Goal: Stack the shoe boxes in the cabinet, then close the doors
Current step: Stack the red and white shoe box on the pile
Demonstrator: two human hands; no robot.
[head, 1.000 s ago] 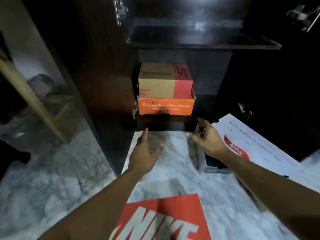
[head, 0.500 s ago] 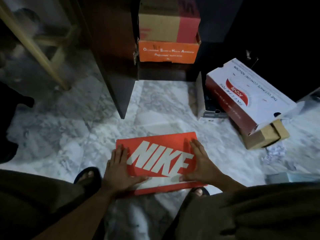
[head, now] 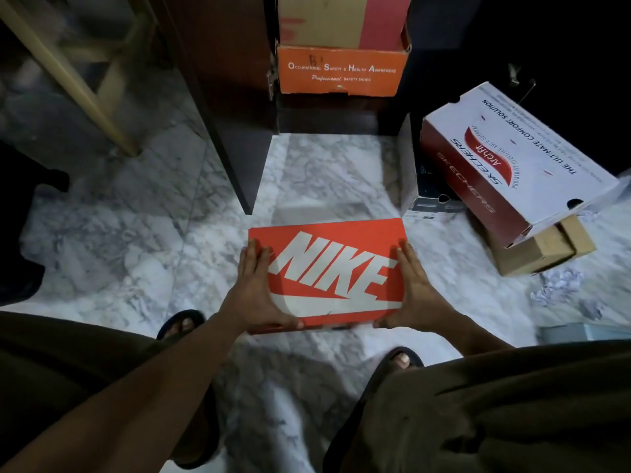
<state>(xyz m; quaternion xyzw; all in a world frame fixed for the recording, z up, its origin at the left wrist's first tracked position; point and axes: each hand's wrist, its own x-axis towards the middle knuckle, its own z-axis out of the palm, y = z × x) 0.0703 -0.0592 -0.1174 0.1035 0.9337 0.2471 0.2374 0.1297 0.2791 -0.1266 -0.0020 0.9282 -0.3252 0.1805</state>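
The red shoe box (head: 327,278) with the big white lettering sits low in front of the person's knees, over the marble floor (head: 136,233), just short of the open cabinet. I can't tell whether it rests on the floor or is a little off it. The left hand (head: 254,291) lies spread wide on its left end, fingers straight along the edge and thumb stretched along the near side. The right hand (head: 415,295) does the same on the right end, so the box is pressed between the two.

I count six boxes. Two are stacked in the cabinet: an orange box (head: 341,71) at the bottom with a brown and red box (head: 341,18) on top. Three are on the floor to the right: a white box (head: 512,158) tilted across a plain brown box (head: 543,247), and a white and black box (head: 420,186) touching its left side. The dark cabinet door (head: 222,97) stands open on the left. Two black sandals (head: 181,324) show, one by each forearm.
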